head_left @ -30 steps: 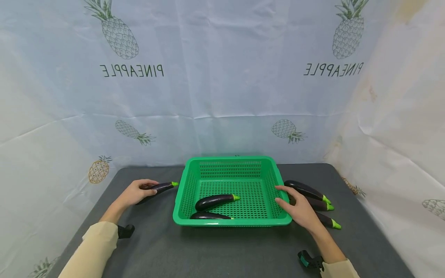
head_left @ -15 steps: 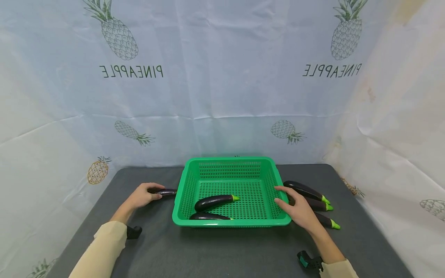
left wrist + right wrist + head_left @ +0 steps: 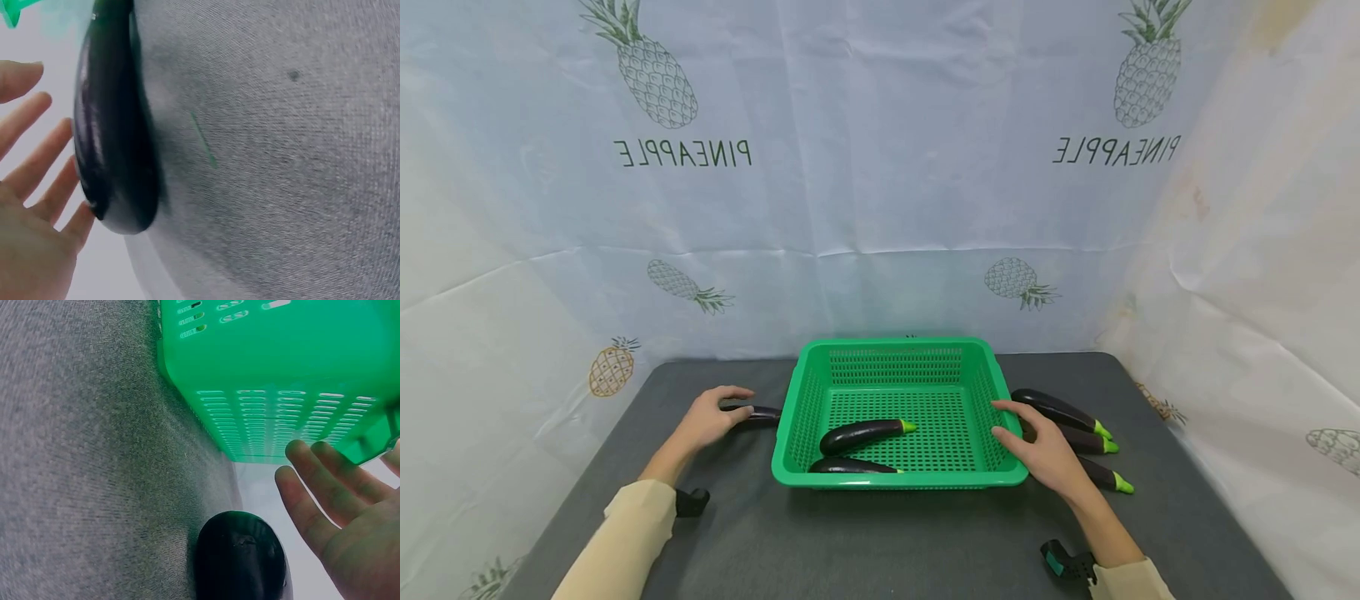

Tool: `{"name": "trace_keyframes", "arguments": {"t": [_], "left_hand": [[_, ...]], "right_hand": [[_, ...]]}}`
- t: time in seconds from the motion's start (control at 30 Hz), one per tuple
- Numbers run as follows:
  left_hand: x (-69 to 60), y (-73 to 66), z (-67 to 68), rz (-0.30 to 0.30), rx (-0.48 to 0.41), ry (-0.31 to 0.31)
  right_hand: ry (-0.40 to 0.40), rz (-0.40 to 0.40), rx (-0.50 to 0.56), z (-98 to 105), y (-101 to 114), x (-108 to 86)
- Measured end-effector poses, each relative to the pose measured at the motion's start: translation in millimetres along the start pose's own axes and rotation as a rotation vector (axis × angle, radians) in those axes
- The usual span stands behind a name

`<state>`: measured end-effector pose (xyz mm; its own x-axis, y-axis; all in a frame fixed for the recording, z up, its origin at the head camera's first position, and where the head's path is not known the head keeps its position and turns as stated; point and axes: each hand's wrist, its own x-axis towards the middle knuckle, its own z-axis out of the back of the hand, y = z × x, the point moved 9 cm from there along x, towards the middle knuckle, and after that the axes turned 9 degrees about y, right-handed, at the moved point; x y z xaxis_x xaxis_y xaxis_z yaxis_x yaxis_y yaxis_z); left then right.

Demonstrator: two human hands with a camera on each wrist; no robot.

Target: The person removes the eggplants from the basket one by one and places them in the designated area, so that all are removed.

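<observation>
My left hand [image 3: 709, 419] is beside a dark eggplant [image 3: 765, 415] that lies on the table left of the green basket [image 3: 898, 481]. In the left wrist view its fingers are spread along one side of the eggplant [image 3: 112, 125], not wrapped round it. The eggplant's stem end is hidden behind the basket in the head view. Two eggplants with green stems lie in the basket, one [image 3: 861, 433] behind the other [image 3: 853, 467]. At the basket's right rim is my right hand [image 3: 1045, 450], its fingers extended and relaxed. The right wrist view shows its fingertips close against the basket wall [image 3: 281, 419].
Right of the basket, partly behind my right hand, lie three more eggplants: a far one [image 3: 1060, 408], a middle one [image 3: 1090, 439] and a near one [image 3: 1105, 475]. A pineapple-print cloth [image 3: 880, 208] stands behind the dark grey table [image 3: 880, 542].
My left hand moved right with the eggplant, setting it against the basket's left side, then loosened its fingers from it. The right hand stayed at the rim.
</observation>
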<state>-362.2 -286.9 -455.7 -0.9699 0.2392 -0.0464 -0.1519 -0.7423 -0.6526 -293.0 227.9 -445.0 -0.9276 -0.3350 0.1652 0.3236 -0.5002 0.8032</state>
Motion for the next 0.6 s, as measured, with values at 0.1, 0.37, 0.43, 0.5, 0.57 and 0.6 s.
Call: {"name": "trace_keyframes", "arguments": {"t": [0.1,0.37,0.43,0.5,0.57,0.6], "left_hand": [[-2.2,-8.4,5.7,-0.030,0.026,-0.060],[-11.0,-47.6,20.5,-0.173,0.064,-0.233],[-13.3,-59.7,22.7,-0.207,0.062,-0.260],[-15.1,-71.9,24.2,-0.247,0.057,-0.284],[-16.7,-83.7,24.9,-0.287,0.046,-0.303],[-17.5,-89.4,24.8,-0.305,0.041,-0.310]], "right_hand": [[0.000,0.003,0.009,0,0,0.0],[-0.003,0.010,0.014,1,3,-0.9],[-0.003,0.008,0.017,1,3,-0.9],[-0.002,0.008,0.019,0,3,-0.7],[-0.001,0.007,0.016,0,2,-0.6],[-0.001,0.008,0.014,0,3,-0.6]]}}
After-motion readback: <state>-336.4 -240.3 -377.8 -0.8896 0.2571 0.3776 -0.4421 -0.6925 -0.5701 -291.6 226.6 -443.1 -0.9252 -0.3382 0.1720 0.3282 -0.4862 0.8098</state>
